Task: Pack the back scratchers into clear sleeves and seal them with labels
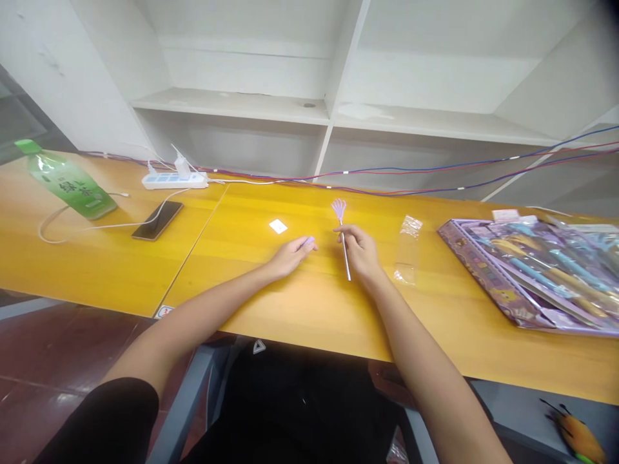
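ok so the right hand (363, 252) pinches the purple back scratcher (345, 252), claw end toward the white shelf (232, 106), left hand (286, 259) apart, just left, gripping a lilac piece (308, 241)

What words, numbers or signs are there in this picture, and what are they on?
"绿茶": on the green bottle; its smaller print is too blurred to read.
No words, just a white triangle sign: on the black clothing.
Sticker on the table edge: too small to read.
Purple box and its packets: any writing is too blurred.
Purple-topped stick in the right hand: no readable writing.
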Demonstrator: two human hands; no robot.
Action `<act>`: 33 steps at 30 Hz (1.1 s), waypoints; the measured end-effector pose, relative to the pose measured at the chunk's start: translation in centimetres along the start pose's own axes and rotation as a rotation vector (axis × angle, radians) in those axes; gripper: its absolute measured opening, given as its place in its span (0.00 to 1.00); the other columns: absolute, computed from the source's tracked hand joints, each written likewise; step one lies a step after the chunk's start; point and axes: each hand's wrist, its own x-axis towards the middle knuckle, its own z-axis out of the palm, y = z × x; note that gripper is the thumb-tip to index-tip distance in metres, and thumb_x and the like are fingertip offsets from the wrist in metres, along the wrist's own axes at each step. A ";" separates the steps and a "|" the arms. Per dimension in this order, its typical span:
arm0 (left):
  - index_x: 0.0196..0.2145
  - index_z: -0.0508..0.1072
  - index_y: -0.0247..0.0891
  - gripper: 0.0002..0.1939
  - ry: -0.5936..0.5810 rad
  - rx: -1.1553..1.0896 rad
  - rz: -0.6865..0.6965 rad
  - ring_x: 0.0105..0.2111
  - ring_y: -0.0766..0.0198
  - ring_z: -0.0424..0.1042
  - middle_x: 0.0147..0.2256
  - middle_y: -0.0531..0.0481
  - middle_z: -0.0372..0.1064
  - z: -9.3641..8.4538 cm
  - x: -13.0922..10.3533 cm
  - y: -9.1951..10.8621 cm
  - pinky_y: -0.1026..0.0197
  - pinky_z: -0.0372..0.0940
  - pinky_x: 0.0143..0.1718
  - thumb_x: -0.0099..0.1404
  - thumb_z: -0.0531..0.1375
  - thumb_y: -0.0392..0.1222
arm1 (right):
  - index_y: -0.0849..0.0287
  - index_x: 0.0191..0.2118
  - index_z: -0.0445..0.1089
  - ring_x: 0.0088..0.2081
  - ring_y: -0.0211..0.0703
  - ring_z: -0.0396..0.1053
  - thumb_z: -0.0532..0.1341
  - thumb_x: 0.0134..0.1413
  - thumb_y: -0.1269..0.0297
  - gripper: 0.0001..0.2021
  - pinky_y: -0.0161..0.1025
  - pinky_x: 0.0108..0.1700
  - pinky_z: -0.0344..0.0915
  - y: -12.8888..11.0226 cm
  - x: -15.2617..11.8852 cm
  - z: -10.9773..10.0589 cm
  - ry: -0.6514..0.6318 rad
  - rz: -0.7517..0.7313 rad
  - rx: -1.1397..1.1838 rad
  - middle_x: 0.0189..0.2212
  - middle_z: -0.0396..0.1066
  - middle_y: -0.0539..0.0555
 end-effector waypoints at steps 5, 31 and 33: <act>0.46 0.75 0.37 0.30 -0.036 0.006 0.021 0.24 0.67 0.54 0.23 0.58 0.51 0.1 -0.2 0.2 0.63 0.53 0.28 0.75 0.50 0.67 | 0.55 0.42 0.78 0.28 0.41 0.66 0.58 0.56 0.66 0.13 0.39 0.36 0.62 -0.4 -0.3 0.0 -0.052 -0.079 -0.112 0.28 0.74 0.49; 0.44 0.76 0.37 0.28 -0.113 0.114 0.062 0.29 0.66 0.64 0.28 0.55 0.65 -0.1 -0.7 1.0 0.62 0.59 0.36 0.77 0.49 0.64 | 0.55 0.34 0.71 0.24 0.32 0.65 0.63 0.47 0.65 0.05 0.30 0.24 0.64 1.0 1.6 -1.6 0.336 0.240 0.615 0.32 0.73 0.50; 0.44 0.77 0.37 0.29 -0.124 0.147 0.078 0.29 0.66 0.64 0.28 0.54 0.66 -0.1 -0.7 0.9 0.62 0.59 0.36 0.77 0.49 0.64 | 0.55 0.34 0.70 0.24 0.32 0.66 0.64 0.48 0.64 0.06 0.31 0.24 0.65 1.4 1.7 -1.7 0.320 0.220 0.616 0.32 0.72 0.50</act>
